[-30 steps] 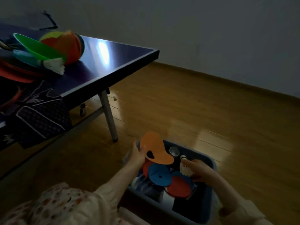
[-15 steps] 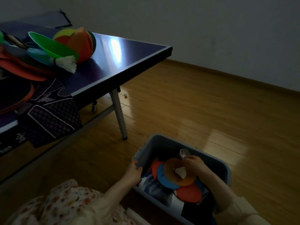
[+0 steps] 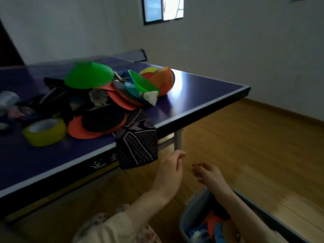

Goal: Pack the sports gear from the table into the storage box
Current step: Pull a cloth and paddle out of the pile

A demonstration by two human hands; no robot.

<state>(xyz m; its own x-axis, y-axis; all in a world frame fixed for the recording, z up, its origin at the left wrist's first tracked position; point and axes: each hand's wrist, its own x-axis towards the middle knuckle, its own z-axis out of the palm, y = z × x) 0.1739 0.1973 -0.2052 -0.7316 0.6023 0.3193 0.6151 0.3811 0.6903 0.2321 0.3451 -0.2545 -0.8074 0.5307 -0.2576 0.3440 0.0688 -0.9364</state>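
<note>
Both hands hover empty between table and box, fingers relaxed. My left hand [image 3: 171, 170] is just below the table's edge, beside a black patterned cloth [image 3: 137, 145] hanging over it. My right hand [image 3: 207, 173] is above the grey storage box [image 3: 190, 213], which sits on the floor at bottom right with orange and blue discs [image 3: 213, 225] inside. On the blue table [image 3: 201, 95] lies a heap of gear: green cones [image 3: 88, 77], orange discs [image 3: 78, 129], a black disc [image 3: 104, 119], a white shuttlecock [image 3: 150, 97] and a yellow tape roll [image 3: 44, 131].
A table leg [image 3: 178, 139] stands just behind my left hand. Wooden floor [image 3: 254, 146] stretches to the right up to a grey wall. A second shuttlecock [image 3: 98, 98] lies in the heap. A folded net post [image 3: 138, 55] is at the table's far end.
Both hands left the box and rose toward the table edge; the orange disc and shuttlecock stayed in the box. My view swung up and left onto the table.
</note>
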